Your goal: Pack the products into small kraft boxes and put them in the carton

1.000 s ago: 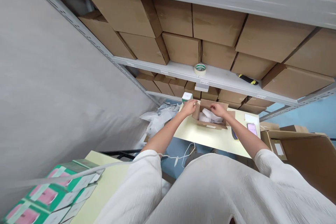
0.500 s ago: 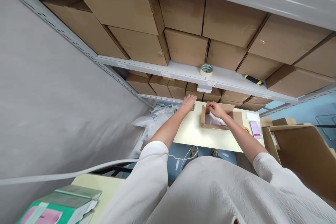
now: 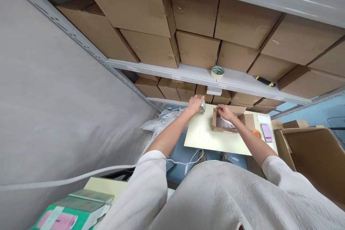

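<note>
My left hand (image 3: 196, 103) is closed around a small green-and-white box (image 3: 203, 106) at the far left corner of the cream table. Much of that box is hidden behind the fingers. My right hand (image 3: 225, 112) reaches over an open cardboard box (image 3: 219, 129), its fingers pinched at the far left edge of the cardboard. White wrapping material (image 3: 225, 123) lies inside, partly covered by my right forearm.
On the cream table (image 3: 202, 140), tape rolls (image 3: 258, 134) and a phone (image 3: 266, 133) lie to the right. Shelves of cartons (image 3: 198, 48) rise in front, holding a tape roll (image 3: 217, 72) and a utility knife (image 3: 265, 81). A large open carton (image 3: 315, 151) stands at right; a white cable (image 3: 107, 169) crosses at left.
The view has shifted slightly, moving the scene to the right. Relative to the table, my left hand has drawn a little left, and more of the small box shows. My right hand stays at the cardboard box.
</note>
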`<control>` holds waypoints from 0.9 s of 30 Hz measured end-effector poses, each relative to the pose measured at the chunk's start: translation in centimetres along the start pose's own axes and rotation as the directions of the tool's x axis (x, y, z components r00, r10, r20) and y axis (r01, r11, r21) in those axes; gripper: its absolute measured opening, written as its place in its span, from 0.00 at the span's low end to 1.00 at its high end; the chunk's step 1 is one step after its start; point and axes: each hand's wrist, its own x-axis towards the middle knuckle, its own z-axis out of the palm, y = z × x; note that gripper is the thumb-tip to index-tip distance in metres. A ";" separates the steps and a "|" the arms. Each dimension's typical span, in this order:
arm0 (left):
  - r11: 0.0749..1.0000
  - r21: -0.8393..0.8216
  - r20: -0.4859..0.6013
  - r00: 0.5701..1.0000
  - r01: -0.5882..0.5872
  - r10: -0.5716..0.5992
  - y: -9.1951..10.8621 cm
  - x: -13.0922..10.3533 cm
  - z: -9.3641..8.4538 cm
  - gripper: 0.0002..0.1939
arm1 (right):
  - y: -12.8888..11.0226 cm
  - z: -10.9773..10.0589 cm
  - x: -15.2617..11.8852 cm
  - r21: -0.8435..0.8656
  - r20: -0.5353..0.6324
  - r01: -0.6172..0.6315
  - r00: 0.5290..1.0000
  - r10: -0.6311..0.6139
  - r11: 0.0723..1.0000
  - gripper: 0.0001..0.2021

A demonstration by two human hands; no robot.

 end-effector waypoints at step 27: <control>0.913 -0.367 0.005 0.981 -0.178 0.193 11.5 0.8 0.5 0.42 | 7.4 -10.9 -8.9 -0.069 -0.207 -0.288 0.941 0.269 0.955 0.45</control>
